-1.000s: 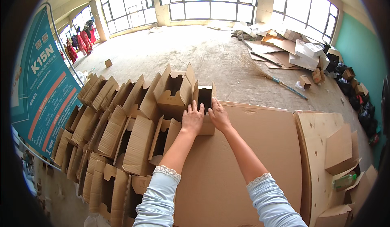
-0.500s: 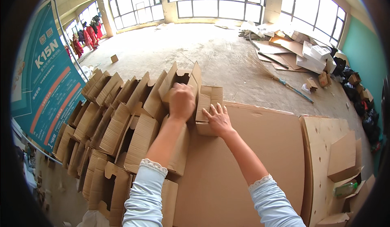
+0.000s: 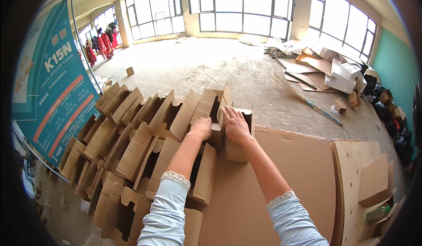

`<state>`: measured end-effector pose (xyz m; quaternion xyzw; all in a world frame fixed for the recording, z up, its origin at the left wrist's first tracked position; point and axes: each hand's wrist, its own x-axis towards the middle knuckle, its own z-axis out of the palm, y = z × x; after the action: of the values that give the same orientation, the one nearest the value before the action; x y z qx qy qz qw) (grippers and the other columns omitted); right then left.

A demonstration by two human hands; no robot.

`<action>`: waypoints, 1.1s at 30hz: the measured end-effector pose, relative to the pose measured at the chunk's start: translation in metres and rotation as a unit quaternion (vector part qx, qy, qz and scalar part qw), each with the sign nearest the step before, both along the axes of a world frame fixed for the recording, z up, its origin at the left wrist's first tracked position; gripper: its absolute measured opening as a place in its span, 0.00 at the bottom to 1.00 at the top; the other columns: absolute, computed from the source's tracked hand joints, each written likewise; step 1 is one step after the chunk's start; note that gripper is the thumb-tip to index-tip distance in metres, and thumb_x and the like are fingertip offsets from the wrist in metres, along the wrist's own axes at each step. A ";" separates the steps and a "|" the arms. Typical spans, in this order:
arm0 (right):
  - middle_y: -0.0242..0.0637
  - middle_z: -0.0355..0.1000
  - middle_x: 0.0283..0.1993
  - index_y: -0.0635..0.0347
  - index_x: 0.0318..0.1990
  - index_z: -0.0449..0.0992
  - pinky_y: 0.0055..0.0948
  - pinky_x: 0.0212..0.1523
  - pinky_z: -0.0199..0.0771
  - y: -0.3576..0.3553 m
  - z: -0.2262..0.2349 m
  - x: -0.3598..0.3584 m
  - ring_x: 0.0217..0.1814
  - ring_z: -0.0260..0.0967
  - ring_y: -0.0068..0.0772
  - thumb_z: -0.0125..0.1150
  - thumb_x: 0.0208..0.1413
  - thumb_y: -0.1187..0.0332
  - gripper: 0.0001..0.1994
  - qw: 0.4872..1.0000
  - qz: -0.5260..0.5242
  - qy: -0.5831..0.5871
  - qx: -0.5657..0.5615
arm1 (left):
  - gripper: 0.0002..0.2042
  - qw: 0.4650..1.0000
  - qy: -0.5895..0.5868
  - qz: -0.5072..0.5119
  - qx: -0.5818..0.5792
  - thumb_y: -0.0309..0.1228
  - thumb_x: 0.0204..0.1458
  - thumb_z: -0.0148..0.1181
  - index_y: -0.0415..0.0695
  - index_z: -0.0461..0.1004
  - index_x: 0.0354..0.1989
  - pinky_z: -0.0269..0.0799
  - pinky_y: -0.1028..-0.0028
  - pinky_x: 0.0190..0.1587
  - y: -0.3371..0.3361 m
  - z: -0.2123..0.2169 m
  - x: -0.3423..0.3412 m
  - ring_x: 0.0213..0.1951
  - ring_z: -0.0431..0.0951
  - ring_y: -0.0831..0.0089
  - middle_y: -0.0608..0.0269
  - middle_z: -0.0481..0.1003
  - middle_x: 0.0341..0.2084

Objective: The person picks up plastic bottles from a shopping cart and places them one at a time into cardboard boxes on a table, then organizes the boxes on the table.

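Open brown cardboard boxes (image 3: pixel 140 151) stand packed in slanting rows, with their flaps up. My left hand (image 3: pixel 202 128) is closed on the near edge of a box (image 3: pixel 204 105) at the right end of the far row. Its fingertips are partly hidden. Beside it, my right hand (image 3: pixel 235 123) lies with fingers stretched over the top left edge of the endmost box (image 3: pixel 237 153), whose top is open. Both boxes sit close together at the corner of a large flat cardboard sheet (image 3: pixel 272 184).
A plywood board (image 3: pixel 354 158) leans along the right, with loose cartons and a green bottle (image 3: pixel 376 214) near it. A teal banner (image 3: pixel 57 83) stands at left. On the floor beyond lie a broom (image 3: pixel 317 108) and a heap of cardboard and white foam (image 3: pixel 340 76).
My left hand has come down and nearer from above the boxes. The right hand has moved up onto the end box's edge, and that box's top now stands open.
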<state>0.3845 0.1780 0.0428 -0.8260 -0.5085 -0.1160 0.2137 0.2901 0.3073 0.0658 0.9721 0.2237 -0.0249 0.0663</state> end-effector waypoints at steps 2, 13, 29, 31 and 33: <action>0.40 0.49 0.68 0.59 0.64 0.53 0.36 0.69 0.40 0.026 0.005 -0.015 0.71 0.43 0.36 0.42 0.51 0.74 0.29 0.998 0.055 0.008 -0.014 | 0.13 0.986 -0.103 -0.118 0.064 0.28 0.49 0.47 0.40 0.71 0.43 0.69 0.61 0.48 0.041 -0.055 -0.005 0.41 0.75 0.51 0.47 0.76 0.36; 0.46 0.58 0.63 0.59 0.62 0.57 0.39 0.64 0.51 0.055 0.000 -0.029 0.65 0.55 0.40 0.43 0.56 0.70 0.24 0.988 0.005 -0.033 -0.150 | 0.18 0.998 0.024 0.026 0.051 0.32 0.55 0.46 0.40 0.66 0.54 0.52 0.64 0.64 0.077 0.033 -0.070 0.62 0.57 0.59 0.48 0.57 0.61; 0.40 0.48 0.68 0.57 0.64 0.55 0.37 0.69 0.43 0.155 0.039 -0.104 0.70 0.44 0.40 0.42 0.54 0.74 0.27 0.985 0.033 -0.084 -0.148 | 0.24 0.993 0.014 -0.058 -0.103 0.23 0.44 0.49 0.34 0.62 0.55 0.67 0.65 0.51 0.123 0.018 -0.104 0.48 0.71 0.51 0.39 0.71 0.44; 0.36 0.45 0.70 0.47 0.65 0.55 0.40 0.69 0.38 0.168 0.015 -0.098 0.72 0.39 0.38 0.39 0.57 0.69 0.25 0.982 0.075 -0.050 -0.169 | 0.15 0.992 0.000 -0.080 -0.100 0.26 0.44 0.50 0.35 0.73 0.42 0.68 0.65 0.51 0.141 0.026 -0.104 0.48 0.72 0.55 0.44 0.73 0.43; 0.35 0.44 0.71 0.47 0.65 0.54 0.40 0.70 0.37 0.171 -0.003 -0.095 0.73 0.38 0.38 0.39 0.57 0.69 0.26 0.979 0.079 -0.038 -0.185 | 0.16 0.984 -0.078 -0.073 -0.144 0.25 0.46 0.47 0.37 0.73 0.43 0.69 0.66 0.50 0.161 0.049 -0.122 0.47 0.73 0.57 0.47 0.74 0.42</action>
<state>0.2896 0.3495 0.0400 -0.8036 -0.5923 -0.0347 0.0462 0.1680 0.4688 0.1149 0.9651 0.1406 0.0139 0.2206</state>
